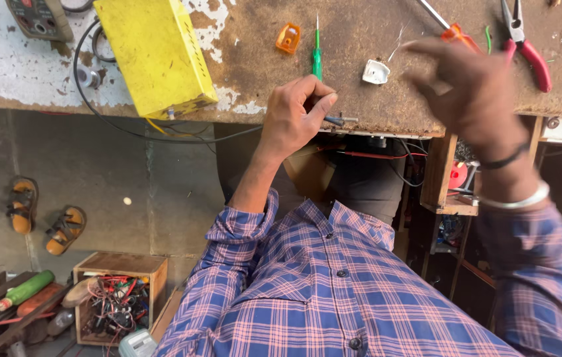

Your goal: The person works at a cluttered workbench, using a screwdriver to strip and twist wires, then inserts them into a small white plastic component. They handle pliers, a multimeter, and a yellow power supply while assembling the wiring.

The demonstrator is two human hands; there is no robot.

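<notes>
From my remote seat I look straight down over a blue and pink plaid shirt (334, 291) at a worn brown desk (360, 39). My left hand (294, 116) rests at the desk's near edge, fingers curled closed around a thin dark tool (339, 120) whose tip pokes out to the right along that edge. My right hand (469, 86) hovers over the desk further right, blurred, fingers spread loosely and empty as far as I can tell; a dark band and a silver bangle (515, 198) sit on its wrist.

A green-handled screwdriver (317, 56) lies on the desk just above my left hand, with a small orange plastic piece (288, 38) beside it to the left and a small white plastic part (375, 72) to its right, between the two hands. An orange-handled tool (456, 32) is partly hidden behind my right hand, and red-handled pliers (525, 46) lie near the desk's right end. A yellow box (155, 56) sits tilted at the left, a black cable (115, 122) looping round it, a meter (39, 16) in the corner.

On the floor lie a pair of sandals (43, 218) and a wooden crate (119, 297) full of wires
</notes>
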